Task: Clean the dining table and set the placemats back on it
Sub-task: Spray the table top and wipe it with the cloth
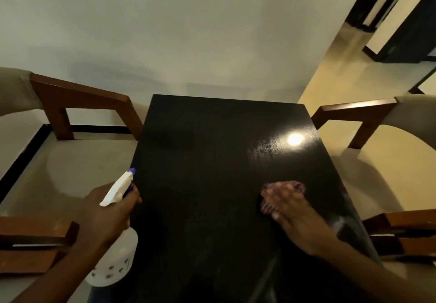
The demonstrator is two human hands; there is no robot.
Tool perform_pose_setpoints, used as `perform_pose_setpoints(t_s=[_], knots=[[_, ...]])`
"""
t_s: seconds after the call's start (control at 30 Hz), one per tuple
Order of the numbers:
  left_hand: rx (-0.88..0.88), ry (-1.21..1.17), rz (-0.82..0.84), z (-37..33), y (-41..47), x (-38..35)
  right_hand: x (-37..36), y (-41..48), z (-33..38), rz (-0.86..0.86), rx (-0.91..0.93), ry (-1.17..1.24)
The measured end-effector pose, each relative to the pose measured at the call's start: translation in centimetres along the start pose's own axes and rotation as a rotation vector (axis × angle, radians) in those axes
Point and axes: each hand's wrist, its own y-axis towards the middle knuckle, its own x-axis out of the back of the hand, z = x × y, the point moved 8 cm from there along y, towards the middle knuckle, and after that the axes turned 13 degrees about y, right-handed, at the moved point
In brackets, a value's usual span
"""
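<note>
A glossy black dining table (212,161) runs away from me down the middle of the head view. My left hand (106,215) grips a white spray bottle (113,260) with a blue nozzle, held upright over the table's left edge. My right hand (295,210) lies flat with straight fingers on a pinkish-purple cloth (280,190), pressing it onto the tabletop near the right edge. The hand and cloth are blurred. No placemats are in view.
A wooden armchair with a beige seat (77,161) stands at the table's left side, and a second one (377,161) at its right. A pale wall lies beyond the far end. A dark door frame (382,8) shows at the upper right.
</note>
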Motion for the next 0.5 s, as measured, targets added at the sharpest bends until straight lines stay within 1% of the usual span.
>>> perform_pose_setpoints(t_s=[0.07,0.13,0.2,0.27,0.33,0.4,0.5], knots=[[-0.007,0.012,0.004,-0.1,0.2,-0.1,1.8,1.6,-4.9,-0.054,-0.152,0.07],[0.009,-0.003,0.008,0.1,0.3,-0.1,3.5,4.5,-7.3,-0.099,-0.262,0.125],[-0.012,-0.004,-0.002,-0.1,0.0,0.0,4.3,8.1,-7.6,-0.122,-0.339,0.159],[-0.044,0.008,-0.019,-0.7,-0.5,0.1,4.4,11.2,-6.4,-0.129,-0.371,0.19],[-0.054,0.03,-0.025,-1.1,-0.9,-0.1,4.0,13.3,-3.8,-0.122,-0.324,0.187],[-0.036,0.076,-0.013,-1.0,-1.1,-0.3,3.0,13.6,-0.2,-0.072,-0.223,0.163],[-0.006,0.102,0.057,-1.5,-1.4,-1.1,0.7,10.5,4.1,0.019,-0.029,0.11]])
